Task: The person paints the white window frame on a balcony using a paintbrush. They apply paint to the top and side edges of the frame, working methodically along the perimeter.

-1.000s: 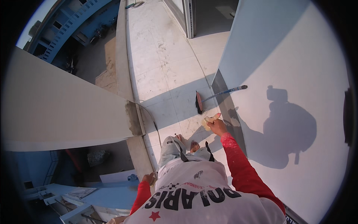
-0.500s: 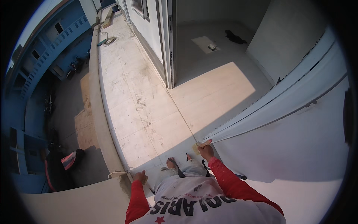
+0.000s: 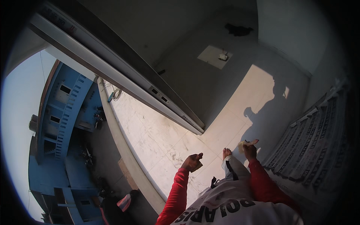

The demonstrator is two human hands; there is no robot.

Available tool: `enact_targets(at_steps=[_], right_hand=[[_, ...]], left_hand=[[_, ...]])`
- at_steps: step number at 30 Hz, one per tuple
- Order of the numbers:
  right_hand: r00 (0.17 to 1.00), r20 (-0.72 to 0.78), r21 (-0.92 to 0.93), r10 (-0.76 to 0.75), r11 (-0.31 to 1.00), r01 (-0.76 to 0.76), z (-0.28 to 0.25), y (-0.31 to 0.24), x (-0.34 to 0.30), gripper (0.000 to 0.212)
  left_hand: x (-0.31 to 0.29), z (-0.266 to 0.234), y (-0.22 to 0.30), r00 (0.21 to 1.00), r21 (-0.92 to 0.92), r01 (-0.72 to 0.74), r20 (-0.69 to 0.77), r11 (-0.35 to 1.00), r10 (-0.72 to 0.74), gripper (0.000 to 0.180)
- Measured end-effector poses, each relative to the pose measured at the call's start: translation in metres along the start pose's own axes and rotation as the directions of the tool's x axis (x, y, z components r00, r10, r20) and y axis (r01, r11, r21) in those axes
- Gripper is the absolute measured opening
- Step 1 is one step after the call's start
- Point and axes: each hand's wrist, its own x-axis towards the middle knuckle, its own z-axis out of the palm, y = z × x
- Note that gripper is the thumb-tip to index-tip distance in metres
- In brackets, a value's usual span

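My right hand [image 3: 250,152] is closed round a paintbrush [image 3: 240,146] with pale yellowish bristles, held level in front of my right leg. Its short handle end sticks out past my fingers on the right. Out over the sunlit walkway, my left hand [image 3: 192,162] is curled closed. A small tan edge shows under those fingers, too little to name. Both hands are in the air, apart from the door frame [image 3: 157,97], a tall metal one standing ahead and to the left.
Beyond the frame lies a tiled room floor [image 3: 225,108] with a sunlit patch and my shadow. A dark cloth [image 3: 239,29] and a small pale object [image 3: 223,57] rest farther in. Left, a low parapet [image 3: 129,144] edges a drop to a courtyard. A hose [image 3: 117,94] lies on the walkway.
I have turned and stepped from the walkway to the doorway, so the frame now crosses the view. My left hand has come away from the parapet and up. The paintbrush stays in my right hand.
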Motion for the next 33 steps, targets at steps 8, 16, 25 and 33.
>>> enact_targets(at_steps=[8,16,25,33], right_hand=[[0.953,0.181,0.306,0.243,0.907,-0.29,0.002,-0.139,0.262,0.043],[0.957,0.274,-0.123,0.093,0.991,-0.061,0.031,-0.192,0.404,0.028],[0.823,0.229,-0.185,0.519,0.854,-0.487,-0.016,-0.153,0.551,0.03],[0.783,0.33,-0.16,0.527,0.849,-0.504,0.096,-0.238,0.822,0.053]], left_hand=[[0.055,-0.1,-0.061,0.629,0.067,0.752,0.222,0.655,-0.745,0.08],[0.163,-0.106,-0.061,0.582,-0.029,0.809,0.17,0.587,-0.795,0.07],[0.331,-0.12,0.043,0.631,-0.421,0.731,0.115,0.538,-0.767,0.071],[0.418,-0.168,0.124,0.496,-0.38,0.833,0.19,0.403,-0.847,0.073]])
